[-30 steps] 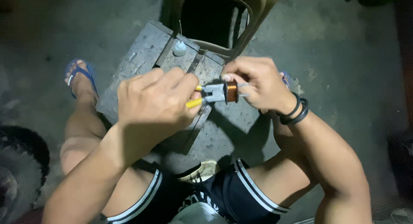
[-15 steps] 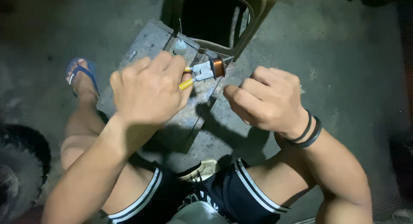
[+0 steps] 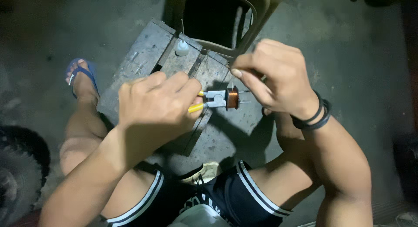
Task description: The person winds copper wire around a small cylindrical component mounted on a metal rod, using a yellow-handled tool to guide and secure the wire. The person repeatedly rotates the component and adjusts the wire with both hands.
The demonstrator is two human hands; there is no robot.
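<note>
- The left hand (image 3: 154, 103) is closed around the yellow handles of one pair of pliers (image 3: 209, 99), and the plier tips grip a small coil (image 3: 232, 98) of copper wire.
- The coil is above the middle of the wooden block (image 3: 148, 48), just right of the left hand, w/ thin metal pins sticking out to its right.
- The right hand (image 3: 274, 76) is just right of the coil, above it; thumb & forefinger are pinched narrow together. If a fine wire is between them, I cannot tell, it is too thin to see.
- To do this step well, I think: keep the pliers steady & squeeze only enough, because too much force can crush the coil; right hand should pull the fine wire gently, in line w/ the coil, so it does not snap.
- Counted: 1 pliers, 1 coil, 1 wooden block, 1 small white bottle (image 3: 182, 47) at the far edge of the block, 1 blue sandal (image 3: 79, 73) left of the block, 2 black wristbands (image 3: 314, 118) on the right wrist.
- Behind the block is 1 plastic chair (image 3: 217, 18), seen only in part.
</note>
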